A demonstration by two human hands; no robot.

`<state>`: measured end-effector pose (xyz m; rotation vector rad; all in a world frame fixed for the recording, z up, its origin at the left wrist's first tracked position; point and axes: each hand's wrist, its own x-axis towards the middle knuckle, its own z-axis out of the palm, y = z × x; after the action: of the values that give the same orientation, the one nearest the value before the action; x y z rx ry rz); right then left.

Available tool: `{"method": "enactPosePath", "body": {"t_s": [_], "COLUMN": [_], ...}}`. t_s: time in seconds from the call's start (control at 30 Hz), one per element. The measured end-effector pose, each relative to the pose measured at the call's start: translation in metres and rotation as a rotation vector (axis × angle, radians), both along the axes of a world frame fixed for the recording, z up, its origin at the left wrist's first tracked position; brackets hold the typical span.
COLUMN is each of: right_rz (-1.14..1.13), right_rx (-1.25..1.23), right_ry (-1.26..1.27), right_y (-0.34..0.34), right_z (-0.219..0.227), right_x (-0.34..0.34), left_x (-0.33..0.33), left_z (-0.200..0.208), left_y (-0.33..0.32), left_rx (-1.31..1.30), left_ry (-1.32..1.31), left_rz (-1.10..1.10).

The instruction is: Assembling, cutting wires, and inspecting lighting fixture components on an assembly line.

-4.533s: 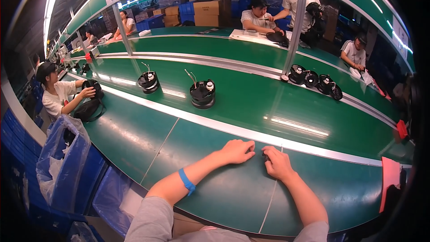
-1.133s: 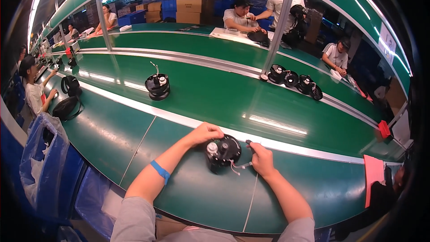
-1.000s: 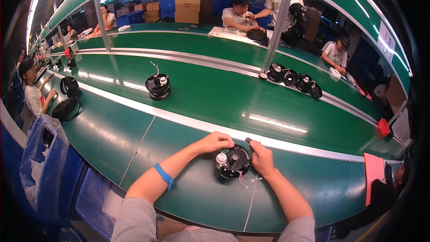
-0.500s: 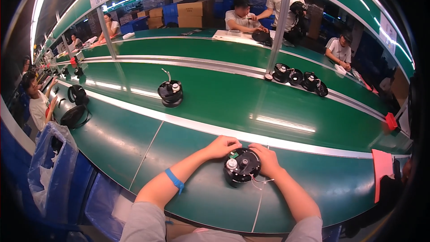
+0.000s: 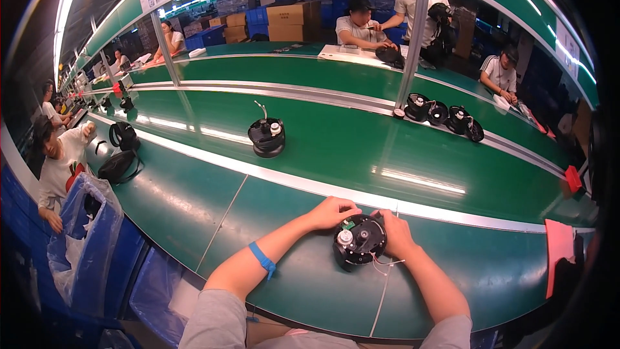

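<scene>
A black round motor housing (image 5: pixel 360 240) stands on the green bench in front of me. On its top are a silvery round motor (image 5: pixel 345 238), a small green circuit board (image 5: pixel 349 225) and a central hub. Thin white and reddish wires (image 5: pixel 387 261) trail from its near right side. My right hand (image 5: pixel 395 234) is wrapped round the right side of the housing. My left hand (image 5: pixel 336 212) is at its far left rim, fingers bent together; whatever is between them is hidden. A blue wrist band (image 5: pixel 263 258) circles my left forearm.
Beyond a metal rail, a similar housing (image 5: pixel 266 137) stands on the green conveyor belt; several more (image 5: pixel 445 116) line the far ledge. At left are dark headband-like parts (image 5: pixel 119 165), a plastic-lined blue bin (image 5: pixel 97 252) and a co-worker (image 5: pixel 63 161). A pink sheet (image 5: pixel 559 249) lies right.
The view has shifted slightly, so the scene sits a little further right. The co-worker at left has lowered one arm beside the blue bin. My hands stay at the housing.
</scene>
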<state>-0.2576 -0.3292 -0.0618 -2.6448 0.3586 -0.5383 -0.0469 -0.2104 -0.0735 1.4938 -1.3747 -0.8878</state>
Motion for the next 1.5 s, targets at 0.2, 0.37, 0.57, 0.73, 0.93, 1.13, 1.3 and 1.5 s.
{"method": "enactPosePath", "body": {"t_s": [0.2, 0.37, 0.57, 0.73, 0.93, 1.13, 1.3, 1.5], "right_rz": [0.013, -0.035, 0.095, 0.108, 0.155, 0.029, 0.339, 0.23], "right_rx": [0.003, 0.175, 0.595, 0.708, 0.564, 0.535, 0.488, 0.471], "right_ry": [-0.128, -0.015, -0.168, -0.173, -0.535, -0.824, -0.307, -0.199], "right_y": [0.001, -0.001, -0.023, -0.023, -0.03, -0.034, -0.045, -0.025], "right_z": [0.0, 0.006, -0.01, 0.023, 0.058, 0.076, 0.068, 0.061], "right_x": [0.0, -0.001, -0.001, -0.004, -0.017, -0.015, -0.025, -0.011], "left_x": [-0.003, -0.003, -0.003, -0.001, -0.003, -0.002, -0.001, -0.003], "left_z": [-0.002, 0.002, 0.011, 0.006, 0.007, 0.007, 0.003, 0.011], "left_y": [-0.002, 0.001, 0.001, 0.001, 0.0, 0.002, -0.002, 0.004], "left_rx": [-0.1, -0.083, -0.019, -0.016, -0.024, -0.035, -0.018, 0.002], "left_ry": [0.029, 0.009, -0.025, -0.006, -0.046, -0.047, -0.054, -0.015], "left_rz": [0.019, 0.024, -0.011, -0.005, -0.01, 0.003, 0.008, 0.02]}}
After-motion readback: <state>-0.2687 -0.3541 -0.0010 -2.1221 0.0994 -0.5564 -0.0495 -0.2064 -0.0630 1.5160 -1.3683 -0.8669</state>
